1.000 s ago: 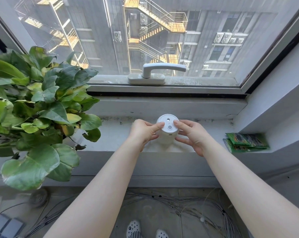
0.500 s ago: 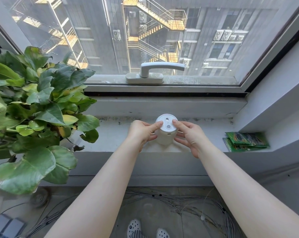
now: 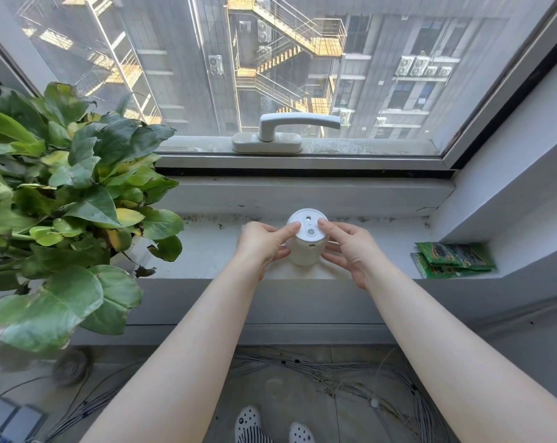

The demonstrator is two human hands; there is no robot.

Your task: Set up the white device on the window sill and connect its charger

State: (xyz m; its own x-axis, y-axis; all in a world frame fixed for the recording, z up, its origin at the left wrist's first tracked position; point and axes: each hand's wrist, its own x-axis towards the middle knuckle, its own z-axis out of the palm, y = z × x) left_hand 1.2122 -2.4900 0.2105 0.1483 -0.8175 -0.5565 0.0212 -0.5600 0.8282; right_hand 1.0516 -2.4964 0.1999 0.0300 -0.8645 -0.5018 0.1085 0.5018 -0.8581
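A small white cylindrical device (image 3: 306, 247) stands upright on the grey window sill (image 3: 213, 251), in the middle. Its round top has two small dots and its side shows a small port facing me. My left hand (image 3: 264, 243) grips its left side, with the index fingertip on the top rim. My right hand (image 3: 347, 247) holds its right side, index fingertip also on the top. No charger or cable plug is visible near the device.
A leafy potted plant (image 3: 66, 193) fills the sill's left end. Green packets (image 3: 451, 259) lie at the right end by the wall. A white window handle (image 3: 290, 129) is behind the device. Bundled grey cables (image 3: 334, 375) run over the floor below.
Both hands stay on the device; it has turned slightly between them so the side port now faces me more squarely. The view has barely shifted.
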